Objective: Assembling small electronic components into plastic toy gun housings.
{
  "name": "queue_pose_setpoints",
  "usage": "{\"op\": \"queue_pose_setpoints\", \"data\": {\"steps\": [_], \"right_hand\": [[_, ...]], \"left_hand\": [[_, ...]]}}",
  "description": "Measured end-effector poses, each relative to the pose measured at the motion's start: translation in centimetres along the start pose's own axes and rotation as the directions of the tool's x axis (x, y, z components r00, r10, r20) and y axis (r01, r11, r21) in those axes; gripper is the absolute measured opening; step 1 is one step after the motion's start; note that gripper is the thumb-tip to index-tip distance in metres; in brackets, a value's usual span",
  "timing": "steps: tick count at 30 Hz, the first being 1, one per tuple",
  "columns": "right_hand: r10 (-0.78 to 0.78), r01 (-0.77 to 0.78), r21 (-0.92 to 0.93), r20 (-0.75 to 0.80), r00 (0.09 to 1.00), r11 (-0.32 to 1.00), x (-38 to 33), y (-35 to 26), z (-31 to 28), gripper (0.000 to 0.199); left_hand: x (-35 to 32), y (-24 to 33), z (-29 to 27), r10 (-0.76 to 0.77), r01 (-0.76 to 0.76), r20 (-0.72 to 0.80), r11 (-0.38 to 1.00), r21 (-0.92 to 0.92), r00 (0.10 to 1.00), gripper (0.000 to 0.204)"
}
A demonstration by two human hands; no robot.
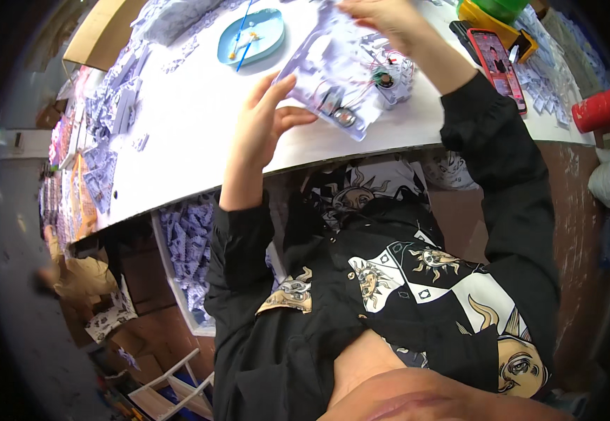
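A pale plastic housing [312,67] with wires and small round components lies tilted over the white tabletop [178,154], its lower corner near the front edge. The left hand [266,116], thumb and fingers spread wide, is at its left side; contact is unclear. The right hand [389,21] reaches its far end, grip impossible to tell. A broad stretch of tabletop separates the left hand from piled plastic pieces [128,105]; a red-edged phone [496,67] bounds the right forearm's side.

Shell [343,76]: wht plastic, insides showing, w/ thin wires [377,73] & rnd dk part [386,80]; tilted, nr table [178,151] edge.
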State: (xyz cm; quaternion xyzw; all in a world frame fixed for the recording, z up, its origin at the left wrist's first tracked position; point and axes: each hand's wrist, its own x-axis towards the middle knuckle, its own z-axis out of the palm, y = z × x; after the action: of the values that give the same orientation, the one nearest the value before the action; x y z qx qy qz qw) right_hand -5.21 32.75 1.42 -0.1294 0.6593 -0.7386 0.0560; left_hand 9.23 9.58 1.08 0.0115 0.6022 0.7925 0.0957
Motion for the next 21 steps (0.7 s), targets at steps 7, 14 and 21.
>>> {"op": "queue_pose_setpoints", "data": {"steps": [7, 14, 21], "right_hand": [[-0.324, 0.412, -0.822, 0.295, 0.899, 0.394, -5.8, -0.7, 0.1, 0.052], [-0.168, 0.255, -0.956, 0.230, 0.959, 0.148, -14.0, -1.3, 0.2, 0.038], [-0.258, 0.266, -0.961, 0.238, 0.936, 0.080, -8.1, 0.0, -1.5, 0.025]], "left_hand": [[-4.0, -2.2, -3.4, -0.041, 0.035, -0.199, 0.999, -0.031, 0.979, 0.043], [-5.2, -4.0, -0.7, 0.081, 0.055, -0.252, 0.870, 0.489, 0.964, 0.045], [-3.7, -4.4, 5.1, 0.423, -0.099, -0.072, 0.368, 0.924, 0.903, 0.064]]}}
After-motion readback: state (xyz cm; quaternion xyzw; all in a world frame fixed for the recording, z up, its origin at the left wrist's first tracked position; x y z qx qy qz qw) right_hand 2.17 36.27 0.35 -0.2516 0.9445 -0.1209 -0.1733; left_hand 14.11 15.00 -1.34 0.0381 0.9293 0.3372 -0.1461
